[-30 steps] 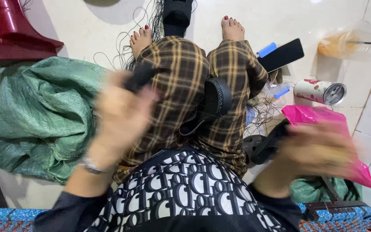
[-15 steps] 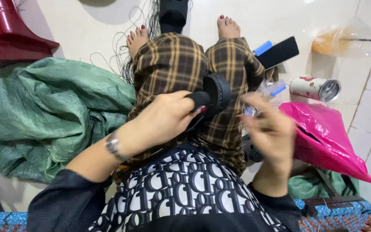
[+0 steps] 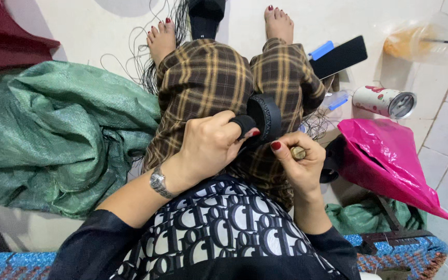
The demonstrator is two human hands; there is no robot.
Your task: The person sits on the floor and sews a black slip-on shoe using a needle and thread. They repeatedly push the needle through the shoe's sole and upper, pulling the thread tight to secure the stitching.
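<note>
While gripped by left hand (image 3: pixel 208 148), black strap (image 3: pixel 265 118) upright.

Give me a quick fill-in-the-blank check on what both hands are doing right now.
1. The left hand grips a black ____ over the lap.
2. The right hand holds a small tool with a ____ handle end.
3. The bag on the floor beside the right hand is ____ in colour.
4. The left wrist wears a ____.

Missing words: sandal; wooden; pink; watch
</note>
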